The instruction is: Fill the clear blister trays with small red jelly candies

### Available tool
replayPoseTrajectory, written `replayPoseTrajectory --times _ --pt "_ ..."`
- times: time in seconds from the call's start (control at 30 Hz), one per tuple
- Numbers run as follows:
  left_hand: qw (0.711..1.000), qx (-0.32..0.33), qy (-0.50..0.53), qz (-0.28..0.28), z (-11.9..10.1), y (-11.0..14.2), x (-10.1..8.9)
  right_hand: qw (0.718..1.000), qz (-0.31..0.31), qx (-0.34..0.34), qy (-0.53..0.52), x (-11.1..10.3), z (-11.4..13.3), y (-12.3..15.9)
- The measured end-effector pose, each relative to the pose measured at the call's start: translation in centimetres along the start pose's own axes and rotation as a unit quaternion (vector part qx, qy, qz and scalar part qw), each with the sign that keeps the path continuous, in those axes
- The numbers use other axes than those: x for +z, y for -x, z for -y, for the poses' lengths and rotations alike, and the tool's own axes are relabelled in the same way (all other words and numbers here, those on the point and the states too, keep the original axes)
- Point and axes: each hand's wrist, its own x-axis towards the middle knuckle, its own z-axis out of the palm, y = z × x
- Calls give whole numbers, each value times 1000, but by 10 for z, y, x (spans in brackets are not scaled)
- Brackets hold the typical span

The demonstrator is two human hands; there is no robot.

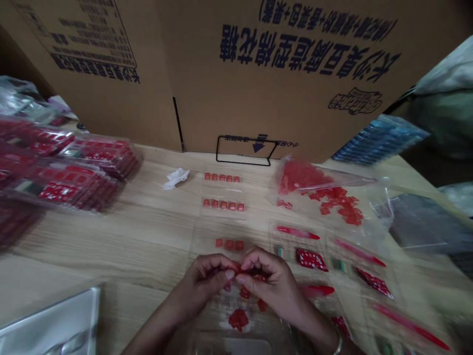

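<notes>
My left hand (207, 282) and my right hand (273, 280) meet at the lower middle, thumbs and fingertips pinching a small red translucent piece (238, 268) between them. Fingers cover most of that piece. Just below lie loose red pieces, among them a clump (238, 319) on clear plastic. Ahead of my fingers, a short row of red square pieces (229, 244) sits in a clear plastic tray (199, 231). Farther off are two longer rows, a middle row (223, 204) and a back row (222, 177).
A large printed cardboard box (199, 74) stands upside down across the back. Stacked red packs (84, 172) fill the left. At right are an open bag of red pieces (303, 177), trays with red sticks (297, 232) and red sachets (311, 259), and blue packs (380, 140). Crumpled tissue (176, 178) lies mid-left.
</notes>
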Motion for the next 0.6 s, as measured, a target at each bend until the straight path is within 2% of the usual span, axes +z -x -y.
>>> replayPoseTrajectory --times 0.03,0.1,0.17,0.23,0.3,0.4,0.5,0.6 --pt "1000 2 -15 -16 -4 0 -7 1000 3 -3 18 -2 0 -3" --pt "992 22 -45 -117 -10 -2 -25 997 5 -34 74 -4 -1 -14" --pt "962 55 -76 -257 -14 -5 -42 985 22 -90 143 -3 0 -30" --pt "928 74 -127 -342 -14 -9 -53 963 60 -147 218 3 0 -47" --pt "912 76 -183 -360 -9 -12 -57 934 100 -183 291 14 1 -63" --pt "910 59 -227 -341 -3 -15 -56 899 141 -199 364 29 -1 -78" --pt "910 56 -232 -339 -3 -15 -53 890 149 -192 386 35 -4 -80" --pt "922 62 -184 -335 -7 -13 -50 894 143 -197 377 33 -4 -73"
